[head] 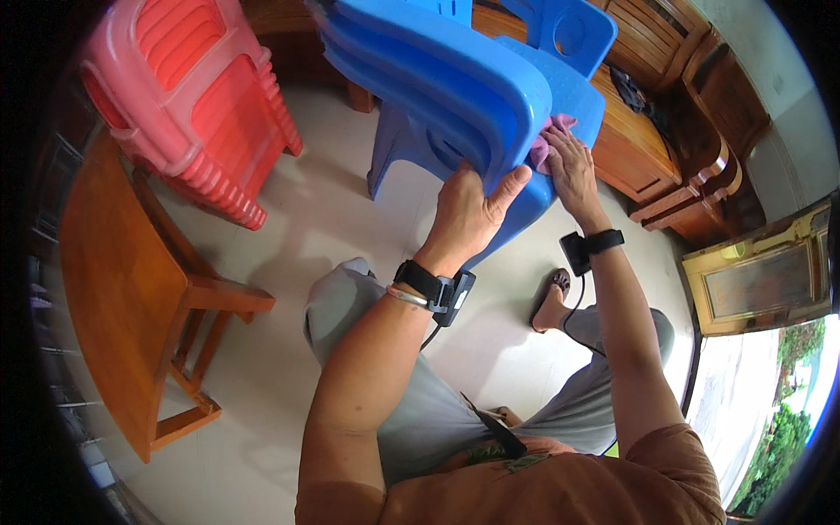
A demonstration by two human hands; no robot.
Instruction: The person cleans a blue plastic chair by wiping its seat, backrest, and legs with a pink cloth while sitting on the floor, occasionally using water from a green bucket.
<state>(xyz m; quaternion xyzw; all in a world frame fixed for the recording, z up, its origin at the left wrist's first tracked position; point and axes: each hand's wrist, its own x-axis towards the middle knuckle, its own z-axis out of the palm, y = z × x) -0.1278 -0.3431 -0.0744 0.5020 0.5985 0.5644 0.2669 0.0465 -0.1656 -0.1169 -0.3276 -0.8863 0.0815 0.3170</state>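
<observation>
Straight ahead of me is a blue plastic chair with stepped, ridged sides, tilted over the floor. Its near rim is in my left hand; the fingers are partly hidden behind the plastic and the thumb sticks out to the right. A crumpled pink-purple cloth lies under my right hand, which presses it against blue plastic to the right of that rim. Beyond, another blue chair back with a round hole shows; whether these parts belong to one chair or several stacked ones I cannot tell.
A stack of red plastic chairs stands at the left, behind a wooden chair or stool. Carved wooden benches line the right wall. An open door panel and a bright doorway are at the right. The floor is pale tile.
</observation>
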